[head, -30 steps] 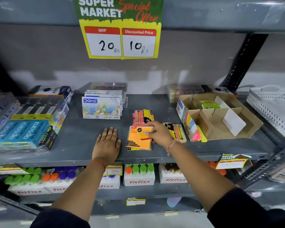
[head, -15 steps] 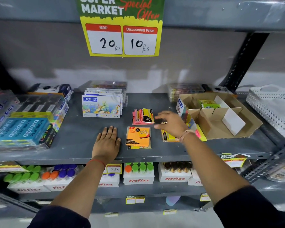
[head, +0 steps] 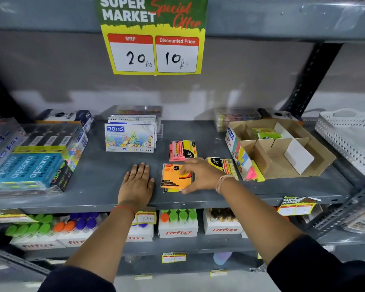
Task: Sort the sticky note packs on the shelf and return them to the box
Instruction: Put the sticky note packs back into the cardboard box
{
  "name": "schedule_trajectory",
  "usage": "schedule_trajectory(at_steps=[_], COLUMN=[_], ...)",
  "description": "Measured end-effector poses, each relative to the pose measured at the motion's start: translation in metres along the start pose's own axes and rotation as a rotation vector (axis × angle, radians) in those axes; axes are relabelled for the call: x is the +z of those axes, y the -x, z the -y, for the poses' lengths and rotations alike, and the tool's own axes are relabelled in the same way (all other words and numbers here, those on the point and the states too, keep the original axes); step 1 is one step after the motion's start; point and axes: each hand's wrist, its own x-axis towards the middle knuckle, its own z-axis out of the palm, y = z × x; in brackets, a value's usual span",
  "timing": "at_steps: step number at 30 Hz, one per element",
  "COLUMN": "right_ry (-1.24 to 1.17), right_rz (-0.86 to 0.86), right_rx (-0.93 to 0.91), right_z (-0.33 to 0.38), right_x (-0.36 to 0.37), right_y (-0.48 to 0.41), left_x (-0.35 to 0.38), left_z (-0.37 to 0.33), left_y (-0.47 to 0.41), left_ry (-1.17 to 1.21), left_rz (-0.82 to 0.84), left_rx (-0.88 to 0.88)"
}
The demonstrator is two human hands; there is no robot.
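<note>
Grey metal shelving (head: 97, 175) stood against a pale wall, with a "Super Market Special Offer" price sign (head: 154, 39) hanging from the shelf above, marked 20 Rs and 10 Rs. On the middle shelf lay an orange sticky note pack (head: 173, 175) near the front edge, a pink and yellow pack (head: 181, 150) just behind it, and a yellow pack (head: 226, 165) to its right, beside an open cardboard box (head: 316, 157) with dividers. One green pack (head: 266, 133) sat in a rear compartment of the box. The right hand (head: 200, 175) rested over the orange pack's right edge, fingers on top and thumb at the near corner, closing around it though the pack lay flat on the shelf. The left hand (head: 137, 184) lay flat, palm down and fingers extended, on bare shelf just left of that pack, holding nothing. Pastel boxes (head: 130, 138) and wrapped pencil cartons (head: 27, 167) occupied the left side; a white perforated basket (head: 346, 140) stood at far right. Fitfizz cartons (head: 177, 231) lined the lower shelf
</note>
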Motion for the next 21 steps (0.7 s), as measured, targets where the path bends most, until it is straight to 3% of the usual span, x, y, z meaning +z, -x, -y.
schedule_trajectory(at_steps=[7,10,13,17,21], right_ry=[-0.073,-0.113,0.042,0.303,0.523], right_rz=[0.001,-0.164,-0.29,-0.08,0.0], right_rx=[0.0,0.054,0.181,0.344,0.286], right_z=[-0.003,-0.016,-0.046,-0.068,-0.068], right_x=[-0.011,-0.044,-0.074,-0.08,-0.072], right_y=[-0.007,-0.007,-0.02,-0.041,-0.048], left_x=[-0.003,0.002,0.006,0.008,0.009], left_z=[-0.009,-0.008,-0.004,-0.002,-0.002], left_y=[-0.008,-0.008,-0.01,-0.012,-0.012], left_ry=[0.088,0.079,0.034,0.001,-0.022], left_rz=[-0.029,-0.03,0.002,0.003,0.003], left_rx=[-0.033,-0.023,-0.014,-0.007,-0.014])
